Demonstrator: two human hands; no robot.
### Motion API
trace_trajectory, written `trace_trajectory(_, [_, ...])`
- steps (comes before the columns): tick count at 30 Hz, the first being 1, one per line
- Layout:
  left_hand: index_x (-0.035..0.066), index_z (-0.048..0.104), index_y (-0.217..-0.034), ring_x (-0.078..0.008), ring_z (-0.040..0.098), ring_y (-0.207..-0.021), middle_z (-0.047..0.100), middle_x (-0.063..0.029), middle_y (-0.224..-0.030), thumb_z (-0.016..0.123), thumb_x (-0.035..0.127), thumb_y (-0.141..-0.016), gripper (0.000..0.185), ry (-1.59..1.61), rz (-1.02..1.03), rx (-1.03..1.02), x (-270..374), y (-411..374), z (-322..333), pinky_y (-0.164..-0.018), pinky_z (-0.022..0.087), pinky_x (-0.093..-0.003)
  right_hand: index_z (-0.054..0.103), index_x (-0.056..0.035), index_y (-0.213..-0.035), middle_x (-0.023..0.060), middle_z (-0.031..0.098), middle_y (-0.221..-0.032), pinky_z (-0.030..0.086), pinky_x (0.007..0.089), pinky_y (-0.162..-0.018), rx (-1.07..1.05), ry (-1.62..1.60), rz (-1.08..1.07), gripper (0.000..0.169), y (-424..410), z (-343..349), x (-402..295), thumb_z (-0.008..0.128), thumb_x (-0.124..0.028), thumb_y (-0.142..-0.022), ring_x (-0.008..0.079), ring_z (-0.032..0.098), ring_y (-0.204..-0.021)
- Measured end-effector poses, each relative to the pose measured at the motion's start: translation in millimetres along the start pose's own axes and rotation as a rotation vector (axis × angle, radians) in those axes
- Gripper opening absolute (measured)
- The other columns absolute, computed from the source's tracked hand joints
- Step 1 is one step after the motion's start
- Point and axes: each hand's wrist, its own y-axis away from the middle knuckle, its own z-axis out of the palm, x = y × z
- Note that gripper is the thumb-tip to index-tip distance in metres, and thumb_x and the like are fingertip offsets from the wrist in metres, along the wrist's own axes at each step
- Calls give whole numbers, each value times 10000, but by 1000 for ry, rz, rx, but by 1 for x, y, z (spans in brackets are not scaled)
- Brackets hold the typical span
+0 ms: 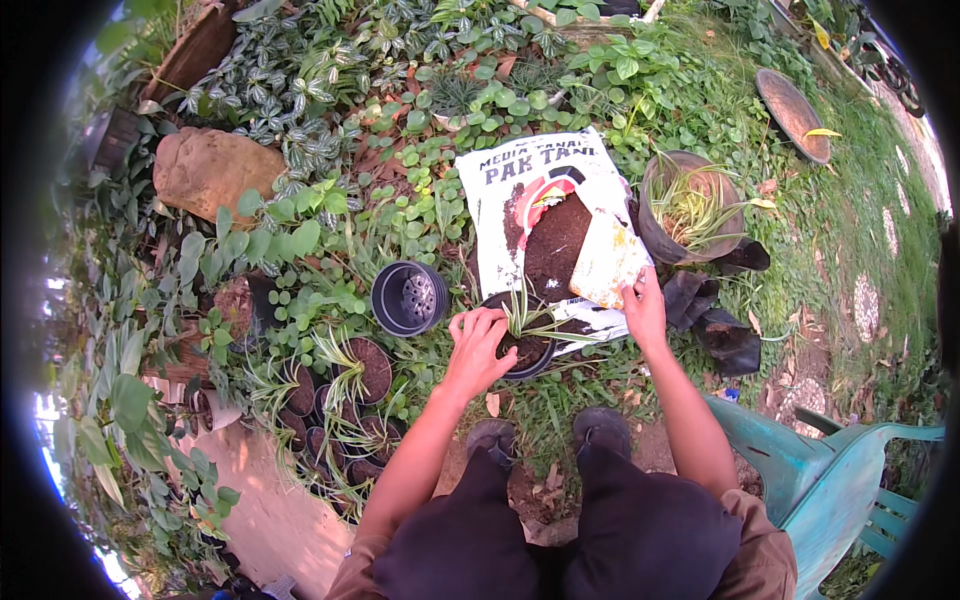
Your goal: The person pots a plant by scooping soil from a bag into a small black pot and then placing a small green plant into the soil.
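A small black plastic pot with dark soil and a variegated spider plant stands before me. My left hand grips this potted spider plant at its left rim, thumb over the soil and fingertips close to the leaves. Behind it lies an open white plastic bag of planting soil, with dark potting mix showing through the opening. My right hand pinches the edge of a white piece with orange marks. Whether that piece is a bag flap or a separate scoop is unclear.
An empty black pot sits to the left, near several potted spider plants. At right are a larger pot of spider plants, black polybags and a green plastic chair. A large rock lies at far left.
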Motion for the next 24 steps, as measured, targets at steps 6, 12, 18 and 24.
trace_trajectory(6, [82, 510, -1311, -382, 419, -1232, 411, -177, -1349, 677, 39, -745, 592, 113, -156, 82, -15, 4, -3, -1063, 365, -479, 428, 3, -1135, 256, 673, -931, 486, 429, -810, -30, 108, -12, 297, -5, 40, 29, 598, -89, -909, 437, 655, -916])
trace_trajectory(12, [26, 525, -1299, -332, 613, -1009, 611, -172, -1185, 586, 46, -892, 413, 195, -272, 41, -33, -4, -4, -933, 483, -404, 391, -17, -1061, 184, 660, -799, 494, 397, -622, -249, -85, 176, 261, -11, 65, 55, 601, -59, -912, 258, 634, -700])
trace_trajectory(18, [16, 563, -1264, -177, 653, -936, 650, -152, -1138, 543, -4, -892, 373, 456, -492, -65, -38, -2, -12, -721, 544, -329, 395, -53, -1058, 144, 677, -952, 478, 294, -510, -284, -319, 447, 224, -7, 61, 50, 584, -52, -937, 166, 618, -695])
trace_trajectory(24, [47, 439, -1355, -215, 673, -865, 570, -174, -1202, 515, -20, -888, 478, 723, -787, -241, -27, -4, -35, -694, 637, -390, 413, -70, -1098, 89, 672, -929, 487, 281, -556, -240, -567, 465, 224, -2, 20, 29, 582, -84, -951, 123, 583, -656])
